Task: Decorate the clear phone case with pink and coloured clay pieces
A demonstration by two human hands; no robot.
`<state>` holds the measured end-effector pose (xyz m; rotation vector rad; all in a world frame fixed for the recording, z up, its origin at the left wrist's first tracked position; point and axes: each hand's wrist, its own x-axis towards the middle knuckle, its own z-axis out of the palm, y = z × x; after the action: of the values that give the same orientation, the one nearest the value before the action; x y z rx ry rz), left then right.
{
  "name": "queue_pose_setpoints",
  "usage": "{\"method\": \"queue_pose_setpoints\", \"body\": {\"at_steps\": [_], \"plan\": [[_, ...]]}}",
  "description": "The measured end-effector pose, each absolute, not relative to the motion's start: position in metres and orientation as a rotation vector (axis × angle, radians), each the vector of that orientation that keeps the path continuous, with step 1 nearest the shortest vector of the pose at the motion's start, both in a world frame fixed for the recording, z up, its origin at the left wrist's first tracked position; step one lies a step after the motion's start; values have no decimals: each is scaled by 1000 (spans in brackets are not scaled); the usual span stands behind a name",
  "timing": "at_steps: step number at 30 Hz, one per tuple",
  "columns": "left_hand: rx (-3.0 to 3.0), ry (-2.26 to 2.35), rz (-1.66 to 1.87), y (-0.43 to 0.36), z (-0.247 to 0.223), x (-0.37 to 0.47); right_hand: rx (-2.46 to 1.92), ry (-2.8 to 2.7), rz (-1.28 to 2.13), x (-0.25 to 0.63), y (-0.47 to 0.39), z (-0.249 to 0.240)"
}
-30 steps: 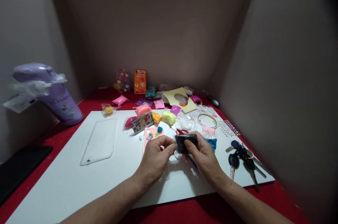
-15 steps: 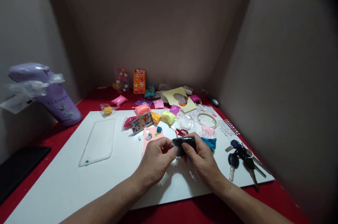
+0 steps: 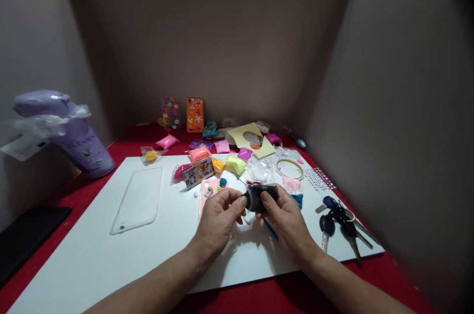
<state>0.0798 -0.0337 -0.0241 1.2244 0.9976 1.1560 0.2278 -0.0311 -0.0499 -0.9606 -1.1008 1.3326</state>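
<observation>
A small packet of black clay [image 3: 259, 197] is held in the air between my two hands, over the near middle of the white board. My right hand [image 3: 287, 215] grips its right end, with the thumb pressed on the front. The fingertips of my left hand [image 3: 222, 213] pinch black clay at its left end. Just behind my left hand lies a pink phone case [image 3: 204, 186] with small clay pieces on it, partly hidden. Red-handled scissors [image 3: 244, 180] are mostly covered by the packet. A thin blue stick-like thing [image 3: 271, 229] shows beneath my right hand.
A clear phone case [image 3: 138, 200] lies left on the white board [image 3: 159, 259]. Keys [image 3: 338, 220] rest at the right. Behind are clay packets [image 3: 200, 154], a tape roll [image 3: 290, 169], gem stickers [image 3: 320, 179] and an orange case [image 3: 195, 114]. A purple tumbler [image 3: 87, 151] stands far left.
The packet has risen slightly and shifted right. My left fingertips have moved up onto its left end, where a dark bit now sticks out. More of the scissors is covered.
</observation>
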Motion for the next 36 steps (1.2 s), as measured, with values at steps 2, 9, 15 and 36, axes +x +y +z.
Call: {"method": "queue_pose_setpoints", "body": {"at_steps": [2, 9, 15, 36], "plan": [[1187, 988, 1153, -33, -25, 80, -947, -1067, 1354, 227, -31, -49], [1162, 1016, 1152, -31, -26, 78, -962, -1079, 1331, 230, -29, -51], [1214, 1069, 1107, -31, -29, 76, -958, -1186, 1282, 234, -29, -52], [1410, 1098, 987, -34, -27, 75, -1094, -1395, 1361, 237, -31, -43]]}}
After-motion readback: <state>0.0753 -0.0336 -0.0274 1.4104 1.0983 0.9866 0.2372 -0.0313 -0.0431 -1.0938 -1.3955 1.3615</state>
